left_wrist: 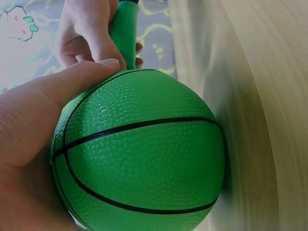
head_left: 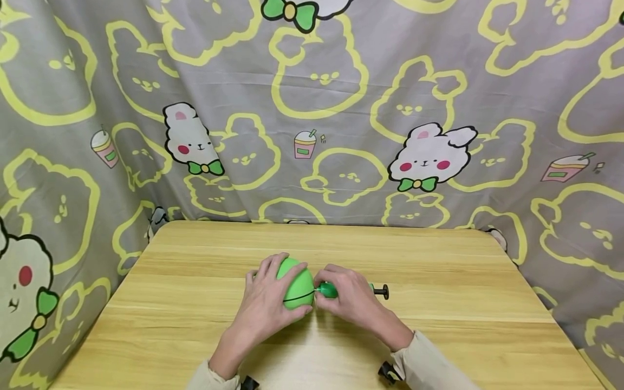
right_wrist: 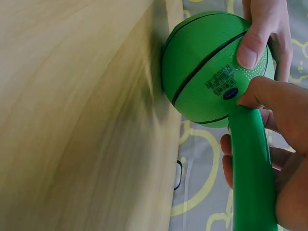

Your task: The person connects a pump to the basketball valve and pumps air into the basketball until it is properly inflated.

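A small green toy basketball (head_left: pixel 298 283) with black seam lines sits on the wooden table. My left hand (head_left: pixel 262 297) grips it from the left, fingers spread over the top and thumb along the near side. My right hand (head_left: pixel 352 295) holds a green ball pump (right_wrist: pixel 251 168) lying sideways, its narrow tip right at the ball's right side. The pump's black handle (head_left: pixel 382 292) sticks out beyond the right hand. In the right wrist view, printed text and a dark oval mark show on the ball (right_wrist: pixel 207 62) near the pump's end.
The light wooden table (head_left: pixel 195 336) extends around both hands. Behind it and on both sides hangs a grey curtain (head_left: pixel 336 162) with yellow outlines and white rabbit heads. A black wrist mount (head_left: pixel 388 372) is by the right sleeve.
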Motion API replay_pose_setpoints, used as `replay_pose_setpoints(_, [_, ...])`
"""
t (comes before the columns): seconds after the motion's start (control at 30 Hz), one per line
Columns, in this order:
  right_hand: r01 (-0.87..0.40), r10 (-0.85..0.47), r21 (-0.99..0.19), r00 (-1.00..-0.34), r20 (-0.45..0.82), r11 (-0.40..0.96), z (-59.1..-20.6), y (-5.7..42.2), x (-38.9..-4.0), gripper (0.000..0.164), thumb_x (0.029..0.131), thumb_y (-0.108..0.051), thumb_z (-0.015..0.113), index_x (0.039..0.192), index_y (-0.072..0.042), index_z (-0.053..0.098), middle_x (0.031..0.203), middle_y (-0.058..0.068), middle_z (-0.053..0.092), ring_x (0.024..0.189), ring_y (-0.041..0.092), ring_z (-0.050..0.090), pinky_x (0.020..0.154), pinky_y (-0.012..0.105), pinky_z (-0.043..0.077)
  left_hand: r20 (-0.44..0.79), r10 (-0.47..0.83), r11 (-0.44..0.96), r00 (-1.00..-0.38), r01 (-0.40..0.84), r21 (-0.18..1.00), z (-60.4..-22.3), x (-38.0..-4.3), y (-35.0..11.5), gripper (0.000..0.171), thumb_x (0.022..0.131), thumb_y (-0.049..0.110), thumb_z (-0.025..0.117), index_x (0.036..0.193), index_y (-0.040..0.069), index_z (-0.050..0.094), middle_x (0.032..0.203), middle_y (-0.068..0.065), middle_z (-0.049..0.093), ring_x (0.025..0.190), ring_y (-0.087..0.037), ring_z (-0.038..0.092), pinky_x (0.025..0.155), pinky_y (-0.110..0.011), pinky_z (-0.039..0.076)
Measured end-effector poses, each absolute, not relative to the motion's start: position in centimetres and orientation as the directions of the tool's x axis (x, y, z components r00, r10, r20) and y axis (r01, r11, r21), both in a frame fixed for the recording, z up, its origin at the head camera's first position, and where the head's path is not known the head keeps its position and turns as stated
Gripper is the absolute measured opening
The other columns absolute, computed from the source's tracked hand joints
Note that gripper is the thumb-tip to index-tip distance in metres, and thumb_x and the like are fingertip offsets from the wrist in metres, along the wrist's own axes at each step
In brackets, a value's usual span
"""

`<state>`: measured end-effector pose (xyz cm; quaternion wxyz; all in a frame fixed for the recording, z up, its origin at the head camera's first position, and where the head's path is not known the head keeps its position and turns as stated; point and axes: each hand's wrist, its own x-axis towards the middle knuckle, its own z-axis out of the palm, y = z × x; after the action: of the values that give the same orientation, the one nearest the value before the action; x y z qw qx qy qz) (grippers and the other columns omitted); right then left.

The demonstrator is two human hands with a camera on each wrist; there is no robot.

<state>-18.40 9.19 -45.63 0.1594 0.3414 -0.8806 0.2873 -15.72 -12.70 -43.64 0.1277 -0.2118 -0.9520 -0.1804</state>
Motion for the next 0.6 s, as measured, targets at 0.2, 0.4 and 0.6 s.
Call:
replay_pose_setpoints(0.2, [-0.713,-0.517,-0.367,-0.693,0.502,0.598,-46.05,9.24,-18.39,0.017,0.072,-0.010,0.073,0.086,-0.019,0.069,0.086,-0.009,0.064,0.066,0.002,0.053,0.057,0.016,0.046,0.320,0.367,0.845,-0.874,0.457,0.278,-43.75,-15.80,-12.54,0.078,0.072,0.057,0.086,0.141,0.032,0.060,0.150,-0.012,0.045,0.133,-0.035,0.043,0.087,-0.057,0.041])
replay_pose_setpoints(0.4, [-0.714,-0.519,-0.360,-0.690,0.505,0.600,-46.28,9.57,-18.30,0.018,0.071,-0.011,0.072,0.085,-0.021,0.067,0.084,-0.012,0.061,0.064,0.001,0.050,0.055,0.014,0.043,0.323,0.360,0.846,-0.875,0.452,0.282,-43.91,-15.73,-12.37,0.076,0.072,0.055,0.086,0.140,0.031,0.061,0.150,-0.010,0.045,0.133,-0.034,0.042,0.088,-0.059,0.042])
replay_pose_setpoints(0.6, [-0.718,-0.514,-0.338,-0.682,0.521,0.609,-46.61,10.12,-18.08,0.020,0.069,-0.011,0.073,0.083,-0.022,0.065,0.079,-0.013,0.057,0.063,0.001,0.047,0.053,0.016,0.041,0.331,0.376,0.850,-0.865,0.464,0.248,-44.09,-15.76,-12.04,0.074,0.072,0.054,0.086,0.139,0.034,0.061,0.148,-0.008,0.045,0.134,-0.033,0.041,0.085,-0.061,0.044])
